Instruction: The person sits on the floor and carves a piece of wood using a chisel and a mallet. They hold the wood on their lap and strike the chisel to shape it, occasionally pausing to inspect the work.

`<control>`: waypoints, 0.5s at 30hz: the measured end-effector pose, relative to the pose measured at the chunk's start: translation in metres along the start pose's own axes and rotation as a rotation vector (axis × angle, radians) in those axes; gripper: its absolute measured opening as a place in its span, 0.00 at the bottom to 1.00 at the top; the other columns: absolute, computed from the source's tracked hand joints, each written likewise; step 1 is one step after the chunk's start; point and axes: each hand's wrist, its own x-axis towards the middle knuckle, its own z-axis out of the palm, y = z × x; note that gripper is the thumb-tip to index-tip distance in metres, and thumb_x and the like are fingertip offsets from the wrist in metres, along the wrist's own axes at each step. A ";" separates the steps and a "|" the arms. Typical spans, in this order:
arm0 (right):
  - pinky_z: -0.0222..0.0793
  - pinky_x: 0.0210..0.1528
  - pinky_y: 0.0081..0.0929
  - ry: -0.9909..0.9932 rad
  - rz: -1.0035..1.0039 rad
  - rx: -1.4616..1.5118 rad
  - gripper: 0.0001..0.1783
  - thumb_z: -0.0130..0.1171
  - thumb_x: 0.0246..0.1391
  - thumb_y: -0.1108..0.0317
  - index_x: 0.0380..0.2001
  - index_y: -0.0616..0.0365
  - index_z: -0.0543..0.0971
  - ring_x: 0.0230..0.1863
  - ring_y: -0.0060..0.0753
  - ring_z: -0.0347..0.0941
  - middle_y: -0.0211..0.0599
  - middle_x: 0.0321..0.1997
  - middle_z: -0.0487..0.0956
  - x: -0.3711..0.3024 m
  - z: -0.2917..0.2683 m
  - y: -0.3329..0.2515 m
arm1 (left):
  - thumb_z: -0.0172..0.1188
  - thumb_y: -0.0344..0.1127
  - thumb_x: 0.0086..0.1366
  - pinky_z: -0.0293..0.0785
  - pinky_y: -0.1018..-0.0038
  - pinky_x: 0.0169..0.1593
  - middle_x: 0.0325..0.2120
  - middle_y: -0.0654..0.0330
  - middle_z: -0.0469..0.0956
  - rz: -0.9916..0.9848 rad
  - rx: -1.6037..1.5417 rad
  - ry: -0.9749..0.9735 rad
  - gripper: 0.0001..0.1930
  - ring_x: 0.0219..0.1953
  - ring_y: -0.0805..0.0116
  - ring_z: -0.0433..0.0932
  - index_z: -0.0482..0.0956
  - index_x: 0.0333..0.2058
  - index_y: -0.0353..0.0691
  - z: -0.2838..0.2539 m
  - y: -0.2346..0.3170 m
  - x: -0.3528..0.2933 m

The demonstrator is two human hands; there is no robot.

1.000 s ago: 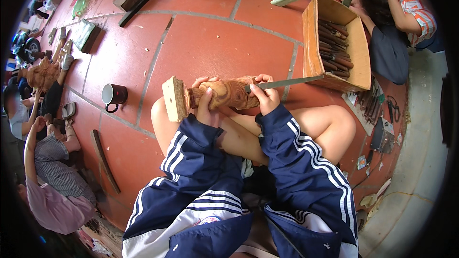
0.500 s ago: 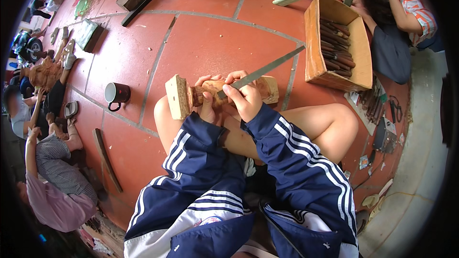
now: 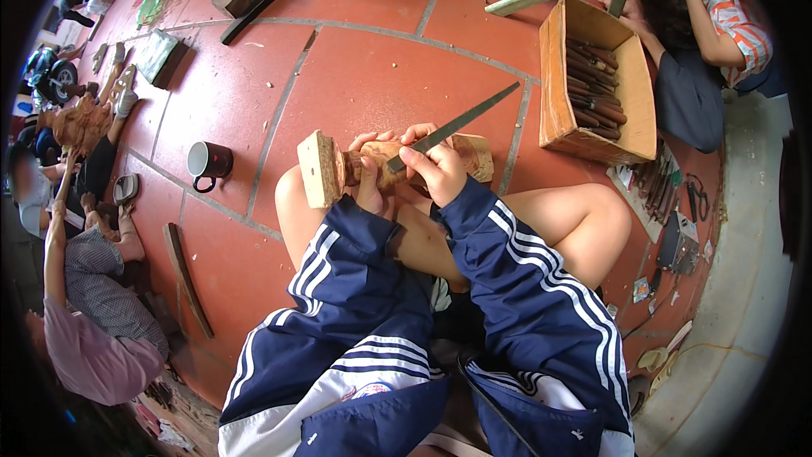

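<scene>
A turned wooden piece with squared block ends and a rounded, grained middle lies across my lap, above my crossed legs. My left hand is wrapped round its middle near the left block, thumb on the near side. A flat grey metal file is pinched in my right hand, the thumb along it. Its lower end rests at the wood's middle, and the long blade slants up and to the right over the tiles. Part of the wood is hidden behind my right fingers.
A dark mug stands on the red tiles at left. To the right are a cardboard box of wooden-handled tools and more loose tools. A wooden strip lies at lower left. Other people sit at both sides.
The file has slid a little down and left across the wood, its far tip now lower and nearer. My left hand keeps its hold.
</scene>
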 end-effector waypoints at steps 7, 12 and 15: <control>0.61 0.28 0.15 0.048 -0.046 0.010 0.08 0.50 0.51 0.70 0.27 0.66 0.70 0.24 0.16 0.65 0.30 0.36 0.66 -0.001 -0.001 0.014 | 0.51 0.51 0.57 0.67 0.64 0.49 0.45 0.52 0.67 -0.001 -0.022 0.006 0.23 0.46 0.59 0.68 0.61 0.47 0.46 -0.002 -0.004 0.001; 0.62 0.29 0.16 0.080 -0.042 0.015 0.07 0.50 0.51 0.71 0.28 0.67 0.70 0.25 0.17 0.65 0.31 0.36 0.66 -0.003 0.002 0.008 | 0.53 0.34 0.58 0.67 0.66 0.49 0.42 0.52 0.69 -0.039 -0.138 0.043 0.16 0.46 0.61 0.68 0.63 0.44 0.40 0.004 0.003 0.002; 0.63 0.29 0.16 0.083 -0.072 -0.002 0.07 0.50 0.51 0.71 0.29 0.67 0.70 0.26 0.17 0.66 0.31 0.36 0.67 -0.004 0.002 0.011 | 0.53 0.29 0.57 0.67 0.66 0.49 0.41 0.53 0.69 -0.074 -0.087 0.061 0.16 0.46 0.61 0.68 0.63 0.43 0.40 0.012 0.010 0.001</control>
